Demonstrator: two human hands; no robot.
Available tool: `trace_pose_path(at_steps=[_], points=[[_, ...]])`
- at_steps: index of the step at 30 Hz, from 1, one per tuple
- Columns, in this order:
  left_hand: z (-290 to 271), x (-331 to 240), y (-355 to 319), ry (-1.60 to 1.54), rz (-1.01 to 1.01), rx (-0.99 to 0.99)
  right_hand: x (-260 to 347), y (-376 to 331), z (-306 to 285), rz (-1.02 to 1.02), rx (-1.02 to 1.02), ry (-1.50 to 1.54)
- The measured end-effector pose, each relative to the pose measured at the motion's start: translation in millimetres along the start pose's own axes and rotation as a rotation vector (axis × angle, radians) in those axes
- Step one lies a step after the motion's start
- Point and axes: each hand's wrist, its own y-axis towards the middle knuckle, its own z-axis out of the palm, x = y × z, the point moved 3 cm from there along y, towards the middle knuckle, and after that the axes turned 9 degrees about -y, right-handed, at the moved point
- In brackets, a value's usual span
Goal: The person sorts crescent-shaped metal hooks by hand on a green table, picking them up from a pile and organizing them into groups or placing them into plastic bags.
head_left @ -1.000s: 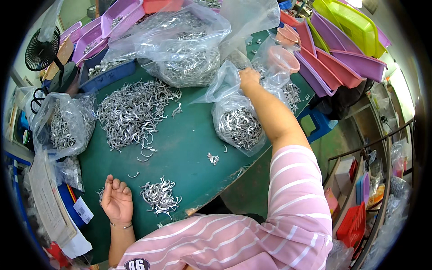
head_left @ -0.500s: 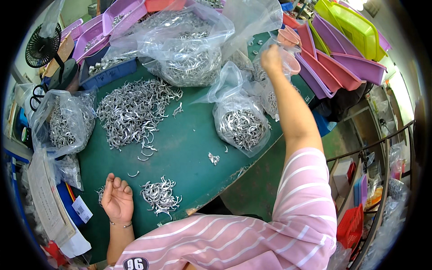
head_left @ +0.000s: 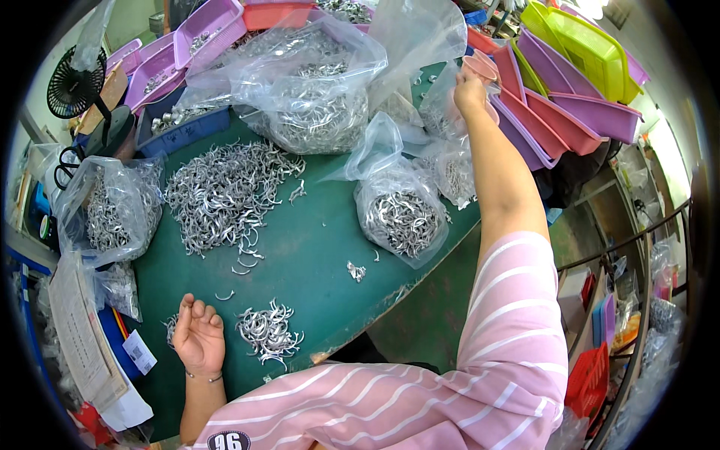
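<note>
My left hand (head_left: 199, 334) rests palm up on the green table (head_left: 322, 247), fingers loosely curled and apart, with nothing in it. Beside it lies a small pile of curved silvery metal pieces (head_left: 268, 332); a few more show behind its fingers. My right arm stretches to the far right of the table. There my right hand (head_left: 470, 91) closes at the rim of a pink plastic cup (head_left: 481, 67); its fingertips are partly hidden. A second pink cup shows behind this hand. Near the right forearm sit clear bags of metal parts (head_left: 405, 217).
A large heap of metal pieces (head_left: 225, 195) lies at the middle left, behind it a blue bin (head_left: 191, 127). A big clear bag (head_left: 315, 112) stands at the back. Stacked coloured trays (head_left: 577, 120) lean at the right. A small fan (head_left: 76, 82) stands at the far left.
My right hand has moved a little to the right, onto the pink cup's rim. The left hand stays in place. The whole view has shifted slightly.
</note>
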Motion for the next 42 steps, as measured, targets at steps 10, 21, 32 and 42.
trace_pose_path(at_steps=[10, 21, 32, 42], points=[[-1.1, -1.4, -1.3, 0.005, 0.017, -0.015, 4.9, 1.2, -2.6, -0.025, -0.164, 0.164], [4.7, 1.9, -2.8, -0.016, 0.014, 0.003, -10.8, -25.0, -26.9, 0.404, 0.379, 0.969], [9.0, 1.4, -9.5, -0.063, -0.027, 0.023, 133.0, -275.8, -113.4, -0.155, 1.055, 1.182], [15.9, -7.0, -15.9, -0.071, 0.021, -0.022, 199.6, -370.4, -68.2, -0.960, 0.865, 0.542]])
